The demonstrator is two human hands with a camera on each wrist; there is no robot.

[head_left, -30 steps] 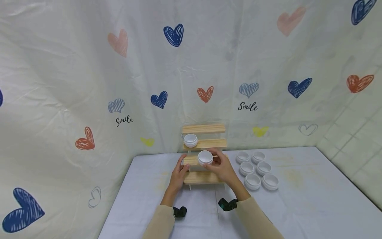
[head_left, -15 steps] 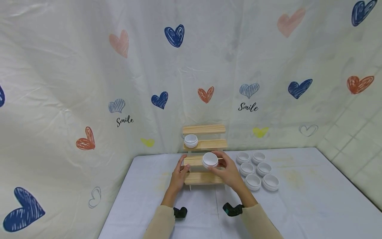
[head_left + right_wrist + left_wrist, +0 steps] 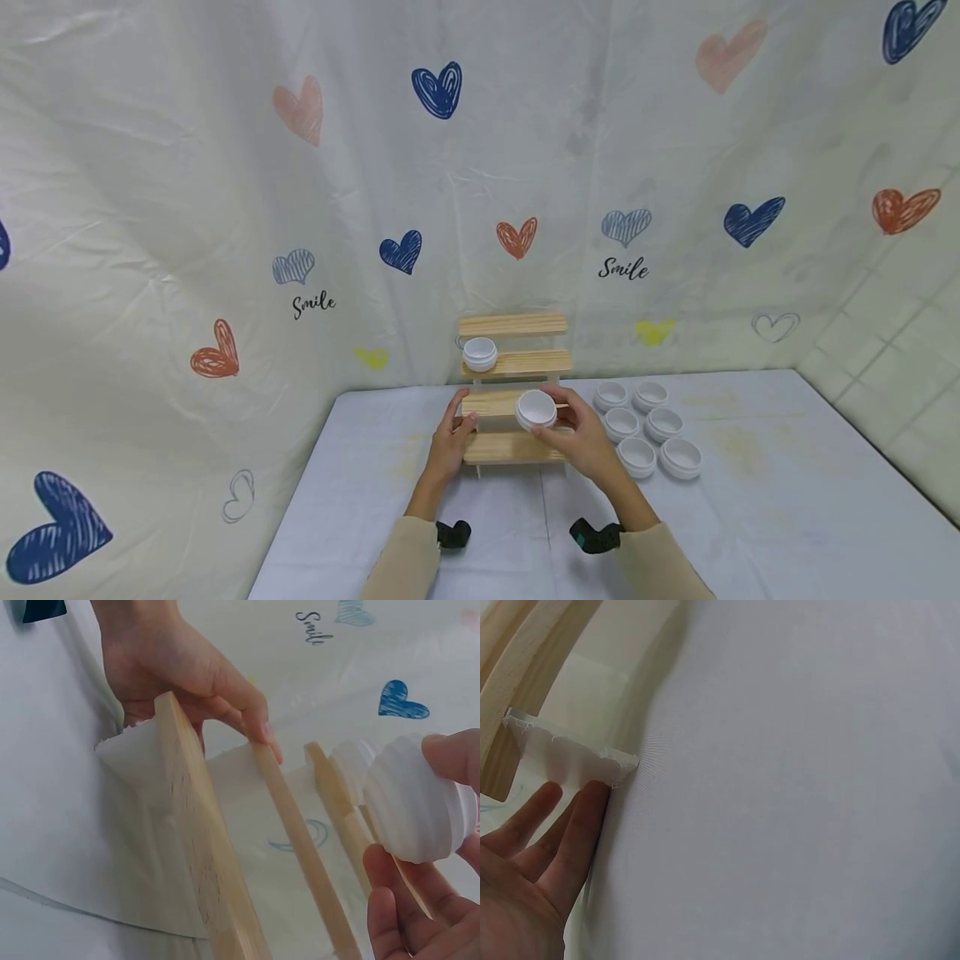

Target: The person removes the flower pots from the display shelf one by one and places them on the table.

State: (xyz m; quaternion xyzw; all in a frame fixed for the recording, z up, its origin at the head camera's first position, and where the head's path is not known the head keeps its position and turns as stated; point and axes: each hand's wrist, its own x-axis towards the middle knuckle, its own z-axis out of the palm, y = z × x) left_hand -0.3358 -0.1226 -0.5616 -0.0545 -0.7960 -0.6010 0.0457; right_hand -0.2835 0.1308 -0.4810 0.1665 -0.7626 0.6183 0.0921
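the right hand [image 3: 581,433] pinched a small white jar [image 3: 536,409] between thumb and fingertips, holding it in the air just in front of the third step of the wooden rack [image 3: 513,385], toward that step's right end. the left hand [image 3: 450,437] lay with fingers nearly straight against the rack's left side, at the same step. so the jar was in the right hand, and the rack's steps ran left to right across its path. the jar was round, squat and ribbed on its side, mouth up. a second jar [image 3: 479,353] sat on the step above, and six more jars [image 3: 649,427] stood on the desk [image 3: 750,483] to the right.
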